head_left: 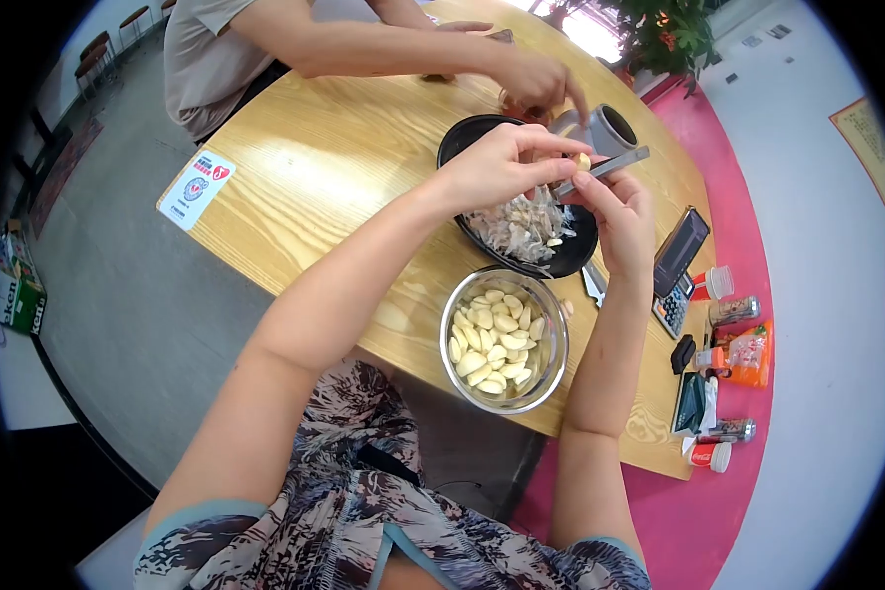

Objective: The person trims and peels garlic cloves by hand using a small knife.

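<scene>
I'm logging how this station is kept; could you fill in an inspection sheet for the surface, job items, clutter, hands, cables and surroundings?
Surface: wooden table, printed sheet at its left edge.
Job items: glass bowl with peeled garlic cloves; black bowl with garlic skins.
Clutter: calculator, phone-like device and orange packet to the right.
Hands: left hand fingers a garlic clove; right hand grips a metal blade close by.
Cables: nothing clearly seen.
Surroundings: another person's hand beyond the black bowl; leafy plant at the far side.
</scene>
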The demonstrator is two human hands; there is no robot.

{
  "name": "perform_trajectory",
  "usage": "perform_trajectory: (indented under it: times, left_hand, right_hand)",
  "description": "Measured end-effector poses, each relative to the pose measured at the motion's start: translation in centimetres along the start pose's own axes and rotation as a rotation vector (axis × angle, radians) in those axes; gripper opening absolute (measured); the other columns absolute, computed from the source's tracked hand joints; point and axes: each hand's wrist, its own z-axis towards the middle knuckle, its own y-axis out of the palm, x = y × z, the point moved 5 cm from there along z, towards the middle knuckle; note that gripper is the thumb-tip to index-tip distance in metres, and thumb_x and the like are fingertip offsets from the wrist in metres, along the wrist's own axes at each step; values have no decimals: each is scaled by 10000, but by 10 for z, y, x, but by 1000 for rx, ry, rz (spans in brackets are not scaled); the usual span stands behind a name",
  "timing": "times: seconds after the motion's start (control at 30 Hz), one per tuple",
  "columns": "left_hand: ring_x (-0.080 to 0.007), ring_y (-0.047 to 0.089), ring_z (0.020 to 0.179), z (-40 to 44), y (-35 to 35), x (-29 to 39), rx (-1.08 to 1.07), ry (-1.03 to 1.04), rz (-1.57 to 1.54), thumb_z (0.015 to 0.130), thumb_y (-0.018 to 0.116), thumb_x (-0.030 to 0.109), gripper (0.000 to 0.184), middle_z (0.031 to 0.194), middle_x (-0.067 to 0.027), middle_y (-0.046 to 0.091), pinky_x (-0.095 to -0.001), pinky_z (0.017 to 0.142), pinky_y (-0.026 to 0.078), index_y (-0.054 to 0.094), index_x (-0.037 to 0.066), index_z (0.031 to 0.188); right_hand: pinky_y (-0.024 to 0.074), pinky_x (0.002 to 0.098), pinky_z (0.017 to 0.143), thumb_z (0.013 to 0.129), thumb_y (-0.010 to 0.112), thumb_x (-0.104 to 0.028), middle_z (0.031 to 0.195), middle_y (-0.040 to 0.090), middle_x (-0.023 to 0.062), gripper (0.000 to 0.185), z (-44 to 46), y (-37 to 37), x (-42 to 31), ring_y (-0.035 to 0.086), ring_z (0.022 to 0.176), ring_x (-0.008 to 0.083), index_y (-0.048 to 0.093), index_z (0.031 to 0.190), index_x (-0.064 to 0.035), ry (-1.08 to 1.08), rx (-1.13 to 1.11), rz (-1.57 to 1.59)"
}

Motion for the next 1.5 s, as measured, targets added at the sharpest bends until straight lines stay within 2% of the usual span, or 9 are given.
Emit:
perform_trajectory:
  times: [0.13, 0.3, 0.37, 0.5, 0.63, 0.7, 0.9, 1.03, 1.5]
  left_hand:
    - [-50, 474, 659, 1, -3, 0, -3, 8, -45, 886, 663, 183, 247, 792, 28, 516, -210, 597, 424, 695, 146, 1129]
    - [-16, 460, 618, 4, -9, -4, 127, -8, -62, 867, 689, 179, 213, 710, 51, 559, -172, 546, 360, 643, 53, 1032]
    - [-16, 467, 620, 5, -10, -6, 125, -38, -157, 872, 684, 183, 228, 762, 24, 601, -169, 542, 361, 619, 38, 1035]
    - [-12, 484, 618, 2, -8, -4, 111, -86, -300, 886, 666, 199, 300, 897, -42, 680, -162, 527, 362, 591, 16, 1111]
    - [-11, 482, 612, 3, -9, -2, 65, -61, -316, 888, 662, 210, 338, 924, -47, 691, -160, 522, 363, 596, 24, 1163]
    - [-4, 480, 620, 2, -8, -2, 88, -101, -268, 883, 667, 195, 336, 884, -10, 677, -154, 538, 370, 615, 37, 1175]
    - [17, 482, 659, 3, -8, 1, 120, -20, -217, 860, 688, 119, 267, 817, 62, 608, -141, 580, 388, 659, 43, 1114]
    - [17, 485, 668, 3, -4, -2, 113, -44, -207, 856, 688, 101, 274, 810, 68, 596, -142, 596, 399, 659, 42, 1122]
    - [22, 457, 638, 0, -4, 6, 89, -32, -167, 867, 682, 124, 258, 764, 83, 576, -151, 546, 361, 669, 40, 1111]
  right_hand:
    - [494, 252, 742, 853, 668, -95, 927, 663, 84, 251, 0, 4, 3, 619, 800, 128, 612, 1056, 41, 24, -34, 16]
    - [492, 250, 764, 873, 643, -46, 949, 665, 79, 190, -2, 3, -12, 618, 827, 122, 615, 1046, 25, -51, 68, -132]
    - [485, 246, 786, 866, 645, -9, 961, 667, 79, 177, -9, 1, -35, 619, 855, 120, 616, 1039, 17, -357, 248, -243]
    - [482, 247, 806, 839, 665, 22, 961, 667, 85, 197, -20, 11, -47, 621, 869, 126, 616, 1030, 20, -560, 295, -304]
    - [484, 253, 810, 837, 661, 32, 961, 667, 85, 185, -21, 11, -50, 622, 868, 127, 620, 1017, 21, -559, 330, -344]
    - [487, 253, 806, 837, 655, 40, 961, 668, 85, 179, -19, 11, -48, 623, 869, 125, 622, 1011, 22, -492, 249, -325]
    - [491, 249, 804, 833, 654, 50, 964, 668, 80, 159, -21, 14, -52, 624, 883, 129, 629, 989, 30, -546, 296, -306]
    - [491, 259, 824, 828, 649, 66, 976, 669, 83, 168, -21, 22, -48, 627, 901, 138, 637, 993, 39, -543, 211, -287]
    - [507, 253, 759, 785, 681, 86, 916, 685, 83, 189, -27, 27, -53, 649, 826, 142, 663, 964, 31, -675, 275, -474]
